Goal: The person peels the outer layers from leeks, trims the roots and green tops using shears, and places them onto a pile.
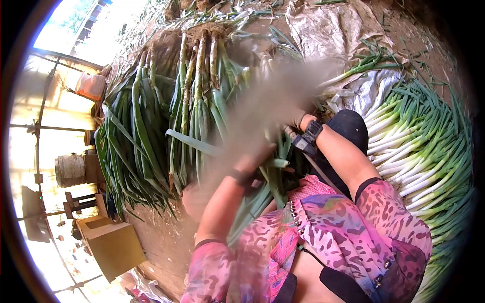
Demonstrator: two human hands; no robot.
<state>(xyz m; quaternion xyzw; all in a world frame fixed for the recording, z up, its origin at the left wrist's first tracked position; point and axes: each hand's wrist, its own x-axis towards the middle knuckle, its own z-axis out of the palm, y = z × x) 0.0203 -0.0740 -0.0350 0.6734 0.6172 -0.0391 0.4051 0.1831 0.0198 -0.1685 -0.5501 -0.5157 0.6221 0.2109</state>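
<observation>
My left hand (256, 155) is near the middle, partly hidden by a brown-grey motion smear. Just right of it, my right hand (294, 120) is also blurred, below a wrist with a black watch. The fingers of both hands are smeared, and whatever they hold cannot be made out. Green leek leaves (273, 183) lie beneath and between my forearms. Close by on the left is a pile of untrimmed leeks (201, 76) with brown roots at the top and long leaves pointing down.
Many leeks with clean white stems (399, 151) lie in a row at the right. A crumpled pale sack (328, 25) and white plastic (373, 90) lie above them. At the lower left are a cardboard box (115, 247) and a wrapped roll (70, 170).
</observation>
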